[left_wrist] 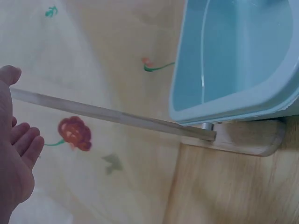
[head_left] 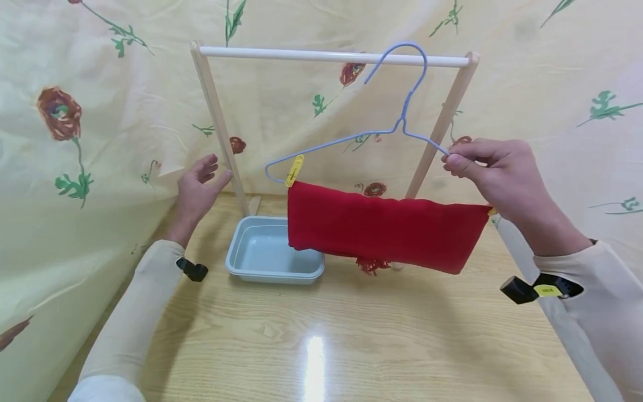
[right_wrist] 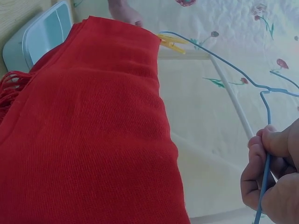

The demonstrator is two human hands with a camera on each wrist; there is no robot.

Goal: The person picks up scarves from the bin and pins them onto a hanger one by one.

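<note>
My right hand [head_left: 502,173] pinches the right shoulder of a blue wire hanger [head_left: 346,137]. From the hanger's lower bar hangs a folded red scarf [head_left: 382,226] with fringe at its bottom, clipped at the left by a yellow clothespin [head_left: 294,171]; a second yellow clip peeks out by the right hand. The hanger's hook [head_left: 409,47] overlaps the white rail [head_left: 331,54] in the head view. My left hand [head_left: 198,187] is held up beside the rack's left wooden post [head_left: 218,120], fingers loosely bent and holding nothing.
A light blue plastic basin [head_left: 251,273] stands on the wooden table [head_left: 271,335] under the rack's left side, partly behind the scarf. Flower-patterned cloth [head_left: 125,123] drapes behind and at the left. The rack's right post [head_left: 454,97] rises behind the hanger.
</note>
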